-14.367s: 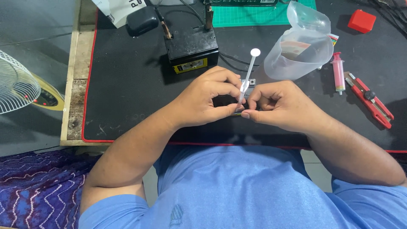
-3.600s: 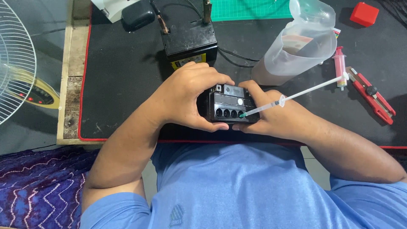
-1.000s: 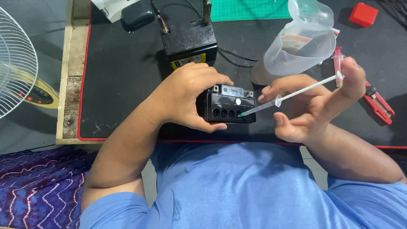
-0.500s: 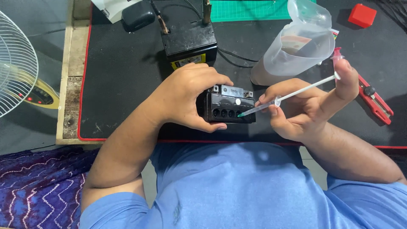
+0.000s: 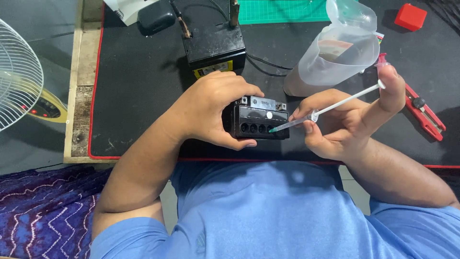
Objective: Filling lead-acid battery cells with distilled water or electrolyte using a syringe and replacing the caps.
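Observation:
My left hand (image 5: 213,108) grips a small black battery (image 5: 261,122) tipped toward me, so its row of round filler holes faces up. My right hand (image 5: 345,120) holds a clear syringe (image 5: 326,110) with a long white plunger. The syringe tip rests at the rightmost filler hole, and my thumb lies on the plunger's end near the upper right. Both hands hover just above the near edge of the black mat (image 5: 134,86).
A second, larger black battery (image 5: 213,45) with clamps and cables stands behind. A clear plastic jug (image 5: 335,55) sits at the right, with a red utility knife (image 5: 424,112), a red block (image 5: 410,17), a green cutting mat (image 5: 282,9) and a white fan (image 5: 19,76) around.
My right thumb has pressed the plunger in a little and the hand has closed slightly on the syringe. The battery and left hand have stayed put.

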